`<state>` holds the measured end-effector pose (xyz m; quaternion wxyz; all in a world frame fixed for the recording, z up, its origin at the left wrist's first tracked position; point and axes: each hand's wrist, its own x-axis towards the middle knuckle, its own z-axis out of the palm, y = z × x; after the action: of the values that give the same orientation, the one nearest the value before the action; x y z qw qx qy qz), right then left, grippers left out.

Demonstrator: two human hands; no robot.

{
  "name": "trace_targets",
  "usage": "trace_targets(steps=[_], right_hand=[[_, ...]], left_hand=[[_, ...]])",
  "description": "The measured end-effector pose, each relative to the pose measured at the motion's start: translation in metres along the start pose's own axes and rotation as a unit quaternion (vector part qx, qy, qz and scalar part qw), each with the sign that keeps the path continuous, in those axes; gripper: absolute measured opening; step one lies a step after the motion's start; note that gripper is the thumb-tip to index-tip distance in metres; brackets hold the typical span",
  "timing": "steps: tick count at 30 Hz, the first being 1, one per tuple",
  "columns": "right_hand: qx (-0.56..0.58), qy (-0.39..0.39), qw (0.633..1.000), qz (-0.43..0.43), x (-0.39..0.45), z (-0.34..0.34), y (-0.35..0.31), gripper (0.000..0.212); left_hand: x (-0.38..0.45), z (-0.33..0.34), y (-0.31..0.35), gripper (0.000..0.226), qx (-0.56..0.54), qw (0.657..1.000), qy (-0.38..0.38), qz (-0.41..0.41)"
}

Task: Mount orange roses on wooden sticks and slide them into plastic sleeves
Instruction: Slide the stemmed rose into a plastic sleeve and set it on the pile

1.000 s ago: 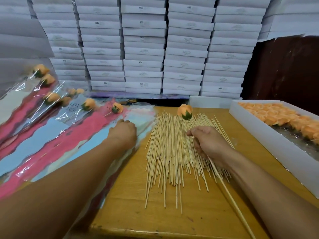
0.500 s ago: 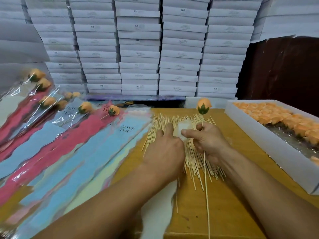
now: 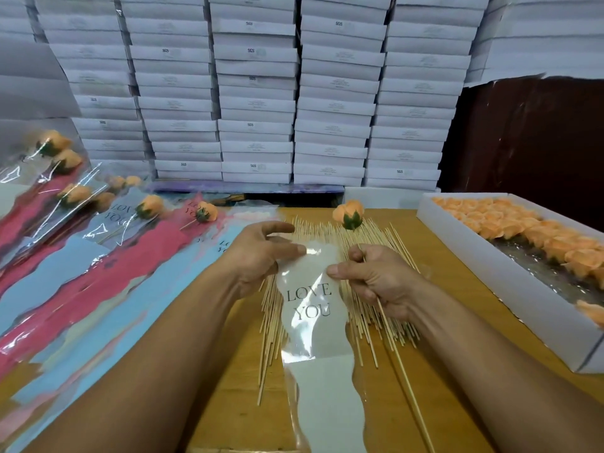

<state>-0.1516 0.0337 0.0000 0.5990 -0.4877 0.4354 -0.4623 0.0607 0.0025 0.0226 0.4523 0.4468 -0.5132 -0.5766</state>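
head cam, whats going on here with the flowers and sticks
A person is packing orange roses at a wooden table. The right hand holds a rose already mounted on a stick, while also pinching the top of a clear "LOVE YOU" sleeve with the left hand, apparently opening it. The rose is not in the sleeve yet. Loose sticks lie underneath, finished sleeved roses are piled at left, and a box of rose heads sits at right.

"love you" on sleeve (image 3: 310, 302), "sgs" on boxes (image 3: 255, 76)
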Motion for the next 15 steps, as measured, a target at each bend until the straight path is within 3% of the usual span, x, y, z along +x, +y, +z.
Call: trace_targets(steps=[6, 12, 15], right_hand=[[-0.028, 0.012, 1.000, -0.007, 0.002, 0.001, 0.002, 0.051], [-0.060, 0.047, 0.997, -0.018, -0.001, 0.008, 0.000, 0.061], [-0.074, 0.055, 0.996, -0.007, -0.002, 0.008, -0.001, 0.059]], left_hand=[[-0.002, -0.009, -0.012, 0.062, 0.122, 0.986, 0.011, 0.111], [-0.007, -0.010, -0.017, 0.015, 0.182, 0.968, -0.036, 0.166], [-0.005, -0.007, -0.021, 0.009, 0.206, 0.959, -0.037, 0.191]])
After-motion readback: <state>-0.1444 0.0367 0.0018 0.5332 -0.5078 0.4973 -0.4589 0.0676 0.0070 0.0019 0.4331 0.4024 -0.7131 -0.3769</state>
